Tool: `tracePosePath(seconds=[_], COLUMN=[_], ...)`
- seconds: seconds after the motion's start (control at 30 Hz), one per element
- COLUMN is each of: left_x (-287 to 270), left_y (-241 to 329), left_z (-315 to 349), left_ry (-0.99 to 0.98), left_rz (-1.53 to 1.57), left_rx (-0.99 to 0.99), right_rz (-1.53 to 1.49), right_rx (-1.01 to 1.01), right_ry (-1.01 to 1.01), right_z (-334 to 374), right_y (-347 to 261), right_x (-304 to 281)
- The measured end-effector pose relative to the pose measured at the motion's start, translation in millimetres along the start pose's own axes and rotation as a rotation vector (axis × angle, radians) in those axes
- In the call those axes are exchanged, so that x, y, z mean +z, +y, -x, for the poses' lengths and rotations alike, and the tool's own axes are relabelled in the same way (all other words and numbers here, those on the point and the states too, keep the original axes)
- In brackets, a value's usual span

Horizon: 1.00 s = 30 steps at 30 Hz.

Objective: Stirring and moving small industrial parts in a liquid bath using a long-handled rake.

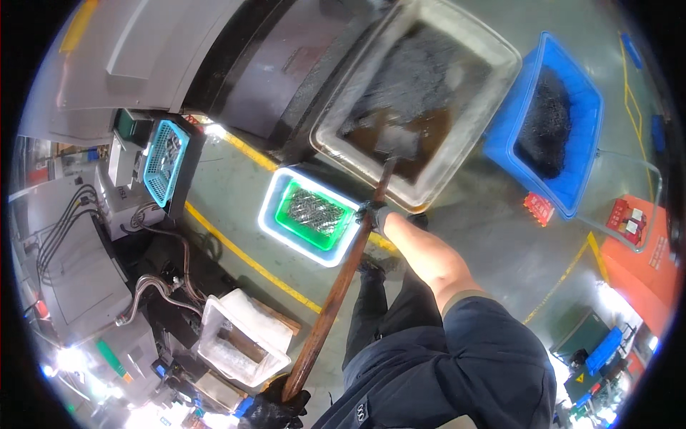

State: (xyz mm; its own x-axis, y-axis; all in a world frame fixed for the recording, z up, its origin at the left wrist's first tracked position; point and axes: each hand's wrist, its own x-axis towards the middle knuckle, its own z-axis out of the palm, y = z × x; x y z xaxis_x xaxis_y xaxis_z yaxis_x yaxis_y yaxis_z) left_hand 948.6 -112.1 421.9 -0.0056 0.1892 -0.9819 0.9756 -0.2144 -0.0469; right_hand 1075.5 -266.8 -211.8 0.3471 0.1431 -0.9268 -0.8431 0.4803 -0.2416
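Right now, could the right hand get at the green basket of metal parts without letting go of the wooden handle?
Probably not. The right hand is wrapped around the wooden handle, and the green basket sits on the floor, seemingly well below it. Nothing blocks the way, but that grip would likely have to come off first.

The long handle point(336, 286) looks like worn brown wood, matt. The big tub point(500, 86) is cloudy, translucent plastic; the blue crate point(586, 143) is smooth plastic. Both gloves point(371, 213) look like dark knitted cloth.

I see open floor point(500, 236) right of my handle point(336, 286); green basket point(312, 212) crowding left, clear tub point(421, 100) ahead, blue crate point(550, 121) beyond
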Motion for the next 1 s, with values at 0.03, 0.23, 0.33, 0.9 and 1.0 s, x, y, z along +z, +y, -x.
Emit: tracePosePath(seconds=[0.03, 0.23, 0.33, 0.9, 1.0], left_x=[6, 17, 7, 41, 40], left_y=[15, 36, 2, -39, -39], left_z=[9, 13, -4, -104, -120], left_ry=[0.028, 0.057, -0.057, -0.061, -0.071], left_rz=[0.021, -0.101, 0.086, 0.044, 0.314], left_rx=[-0.013, -0.1, -0.041, 0.024, -0.024], right_rz=[0.001, 0.013, -0.005, -0.002, -0.161], right_rx=[0.048, 0.073, 0.0, -0.031, 0.059], right_ry=[-0.01, 0.001, 0.043, 0.057, -0.043], right_z=[15, 22, 13, 4, -7], right_y=[-5, -27, -23, -61, -75], right_x=[22, 4, -2, -12, -14])
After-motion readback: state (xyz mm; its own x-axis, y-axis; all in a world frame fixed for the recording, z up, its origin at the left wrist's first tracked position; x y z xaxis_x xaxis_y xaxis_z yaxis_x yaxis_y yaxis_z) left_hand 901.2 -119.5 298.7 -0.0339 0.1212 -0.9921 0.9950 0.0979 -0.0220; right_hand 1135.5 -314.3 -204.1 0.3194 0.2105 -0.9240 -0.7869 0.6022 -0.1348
